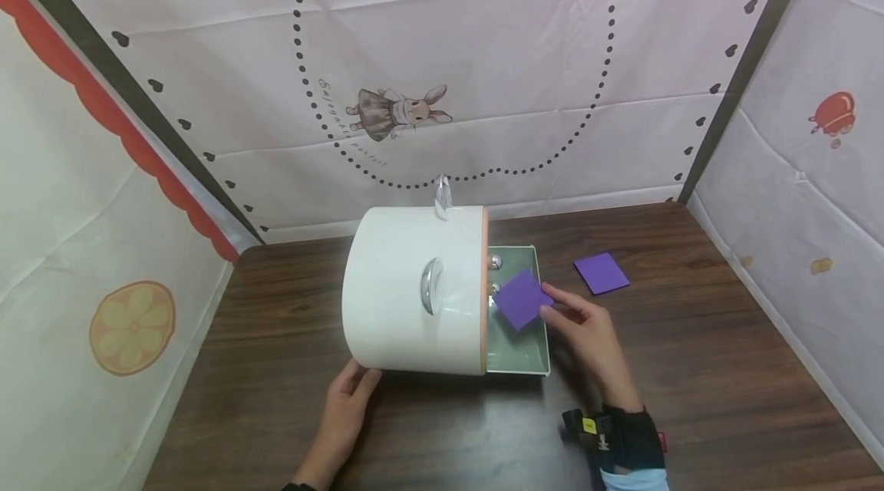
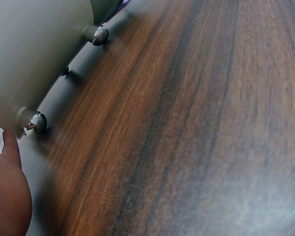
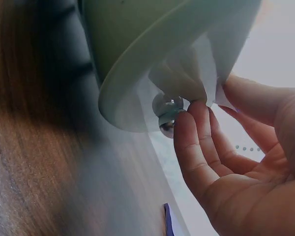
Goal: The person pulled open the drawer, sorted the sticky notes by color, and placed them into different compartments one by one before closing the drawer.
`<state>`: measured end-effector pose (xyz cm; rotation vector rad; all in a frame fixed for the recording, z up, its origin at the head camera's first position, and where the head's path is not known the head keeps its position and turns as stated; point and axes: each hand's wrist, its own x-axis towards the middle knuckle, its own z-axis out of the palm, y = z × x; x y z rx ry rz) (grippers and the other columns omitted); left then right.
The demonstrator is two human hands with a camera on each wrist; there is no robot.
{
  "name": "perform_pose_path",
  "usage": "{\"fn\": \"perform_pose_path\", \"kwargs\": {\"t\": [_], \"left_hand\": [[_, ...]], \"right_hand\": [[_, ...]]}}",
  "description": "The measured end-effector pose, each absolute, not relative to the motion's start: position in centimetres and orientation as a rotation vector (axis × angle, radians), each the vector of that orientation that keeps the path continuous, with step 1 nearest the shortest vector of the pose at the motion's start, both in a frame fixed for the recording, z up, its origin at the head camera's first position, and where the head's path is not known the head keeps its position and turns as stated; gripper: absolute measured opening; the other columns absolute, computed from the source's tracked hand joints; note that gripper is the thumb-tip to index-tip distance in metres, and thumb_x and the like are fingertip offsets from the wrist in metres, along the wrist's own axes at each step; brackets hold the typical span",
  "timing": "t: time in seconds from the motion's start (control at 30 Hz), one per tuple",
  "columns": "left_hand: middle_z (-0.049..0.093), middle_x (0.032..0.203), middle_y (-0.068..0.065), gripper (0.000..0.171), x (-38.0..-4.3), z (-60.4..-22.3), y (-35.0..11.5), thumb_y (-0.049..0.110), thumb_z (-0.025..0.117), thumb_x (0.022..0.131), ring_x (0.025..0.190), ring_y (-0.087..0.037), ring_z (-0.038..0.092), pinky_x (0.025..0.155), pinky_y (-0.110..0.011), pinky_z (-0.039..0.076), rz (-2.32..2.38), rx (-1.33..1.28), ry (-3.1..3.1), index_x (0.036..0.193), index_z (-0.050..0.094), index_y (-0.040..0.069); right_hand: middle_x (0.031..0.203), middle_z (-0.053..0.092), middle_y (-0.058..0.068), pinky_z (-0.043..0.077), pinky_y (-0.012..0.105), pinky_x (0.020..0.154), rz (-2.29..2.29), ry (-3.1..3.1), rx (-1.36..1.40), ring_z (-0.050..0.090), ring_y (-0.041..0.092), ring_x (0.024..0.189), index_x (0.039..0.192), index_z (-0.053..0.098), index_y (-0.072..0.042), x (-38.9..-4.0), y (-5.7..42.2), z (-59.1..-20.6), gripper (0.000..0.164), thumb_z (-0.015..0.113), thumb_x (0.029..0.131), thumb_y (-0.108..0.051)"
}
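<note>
A white rounded box (image 1: pixel 407 291) with silver handles stands on the table, and a green drawer-like tray (image 1: pixel 528 349) sticks out from its right side. Over that tray, my right hand (image 1: pixel 587 330) pinches a purple paper square (image 1: pixel 518 298) by its edge between thumb and fingers. My left hand (image 1: pixel 345 403) touches the box's lower left edge; some of its fingertips are hidden behind the box. In the left wrist view, the hand (image 2: pixel 10 182) lies near a silver-tipped foot (image 2: pixel 37 123). Silver balls (image 3: pixel 167 110) show beside the right hand's fingertips in the right wrist view.
A second purple square (image 1: pixel 601 273) lies on the dark wooden table (image 1: pixel 691 353), right of the tray. Printed white cloth walls (image 1: pixel 525 54) enclose the back and both sides, with the back wall close behind the box.
</note>
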<state>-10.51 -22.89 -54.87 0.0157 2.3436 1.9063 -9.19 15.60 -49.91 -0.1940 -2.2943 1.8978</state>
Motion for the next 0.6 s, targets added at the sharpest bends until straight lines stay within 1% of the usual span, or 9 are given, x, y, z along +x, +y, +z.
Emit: {"fn": "perform_pose_path", "kwargs": {"t": [0.17, 0.37, 0.6], "left_hand": [[0.042, 0.145, 0.013, 0.058, -10.6, -54.8, -22.9, 0.053, 0.062, 0.087, 0.137, -0.010, 0.032, 0.111, -0.045, 0.027, 1.905, -0.010, 2.336, 0.139, 0.046, 0.034], [0.042, 0.145, 0.013, 0.058, -10.5, -54.8, -22.8, 0.054, 0.061, 0.087, 0.137, -0.010, 0.031, 0.111, -0.045, 0.028, 1.899, -0.019, 2.333, 0.139, 0.046, 0.034], [0.043, 0.145, 0.012, 0.058, -10.5, -54.7, -22.8, 0.054, 0.061, 0.086, 0.136, -0.012, 0.033, 0.109, -0.046, 0.030, 1.890, -0.025, 2.343, 0.139, 0.046, 0.034]], "right_hand": [[0.123, 0.060, 0.002, 0.048, 0.039, 0.092, 1.734, -2.356, -0.115, 0.055, 0.019, 0.112, 0.124, 0.067, -0.020, -9.4, 15.0, -49.7, 0.036, 0.068, 0.090, -0.033], [0.120, 0.058, 0.002, 0.047, 0.042, 0.091, 1.638, -2.408, -0.125, 0.053, 0.019, 0.110, 0.119, 0.070, -0.020, -9.6, 14.6, -49.9, 0.032, 0.065, 0.092, -0.036], [0.122, 0.051, 0.007, 0.045, 0.048, 0.089, 1.506, -2.537, -0.082, 0.049, 0.026, 0.111, 0.125, 0.066, -0.020, -9.6, 14.2, -49.7, 0.030, 0.055, 0.099, -0.029]]}}
